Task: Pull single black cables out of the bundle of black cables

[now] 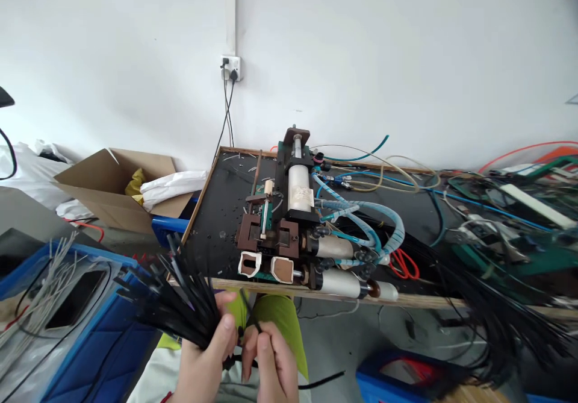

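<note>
My left hand (210,352) is closed around a thick bundle of black cables (176,306), whose ends fan out to the upper left. Close beside it, my right hand (273,361) pinches a single black cable (250,309) between thumb and fingers. A black cable end (323,381) sticks out to the right below that hand. Just beyond both hands, at the table's front edge, stands a pneumatic machine (298,192) with brown clamp blocks (288,237) and two front pads (282,268) edged in white.
A blue crate (108,324) at left holds pale wires (40,294) and a phone (79,300). Behind it is an open cardboard box (103,201). More black cables (492,312) hang over the table edge at right, above another blue crate (383,370). Blue air hoses (392,216) loop across the table.
</note>
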Tool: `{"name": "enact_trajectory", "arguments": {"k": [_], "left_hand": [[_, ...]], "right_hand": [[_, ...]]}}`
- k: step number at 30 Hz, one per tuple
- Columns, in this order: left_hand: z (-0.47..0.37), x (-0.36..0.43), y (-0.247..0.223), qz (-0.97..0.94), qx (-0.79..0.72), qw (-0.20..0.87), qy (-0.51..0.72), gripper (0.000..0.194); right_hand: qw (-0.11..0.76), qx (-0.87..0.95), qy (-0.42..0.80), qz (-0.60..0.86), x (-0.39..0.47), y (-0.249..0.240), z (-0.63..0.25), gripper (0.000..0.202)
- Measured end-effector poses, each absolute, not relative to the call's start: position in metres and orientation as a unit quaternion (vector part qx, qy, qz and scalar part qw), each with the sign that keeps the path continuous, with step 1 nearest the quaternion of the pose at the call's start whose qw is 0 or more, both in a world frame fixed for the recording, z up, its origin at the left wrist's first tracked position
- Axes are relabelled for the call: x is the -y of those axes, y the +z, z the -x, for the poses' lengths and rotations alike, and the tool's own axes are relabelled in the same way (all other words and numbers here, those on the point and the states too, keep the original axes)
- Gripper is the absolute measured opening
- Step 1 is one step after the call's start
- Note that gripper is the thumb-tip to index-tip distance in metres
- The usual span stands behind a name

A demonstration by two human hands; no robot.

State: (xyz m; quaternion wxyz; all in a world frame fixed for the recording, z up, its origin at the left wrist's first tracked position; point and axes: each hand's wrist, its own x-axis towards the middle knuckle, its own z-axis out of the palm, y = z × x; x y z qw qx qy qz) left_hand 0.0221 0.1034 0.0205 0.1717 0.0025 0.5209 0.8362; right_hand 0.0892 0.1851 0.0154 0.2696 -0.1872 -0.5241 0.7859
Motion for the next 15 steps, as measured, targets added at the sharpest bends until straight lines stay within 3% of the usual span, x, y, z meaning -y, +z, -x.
{"name": "enact_trajectory", "arguments": {"k": [4, 8, 15], "left_hand": [[-0.015, -0.094, 0.034, -0.035, -0.478, 0.111, 0.871, 0.019], [-0.011, -0.081, 0.041, -0.084, -0.460, 0.096, 0.879, 0.009], [-0.014, -0.073, 0.038, -0.150, -0.446, 0.085, 0.878, 0.011]], "right_hand": [[0.262, 0.311, 0.909, 0.093, -0.179, 0.023, -0.069, 0.042], [0.193, 0.140, 0.971, -0.008, -0.184, 0.030, -0.055, 0.032], [0.145, 0.056, 0.987, 0.030, -0.189, 0.042, -0.047, 0.023]]}}
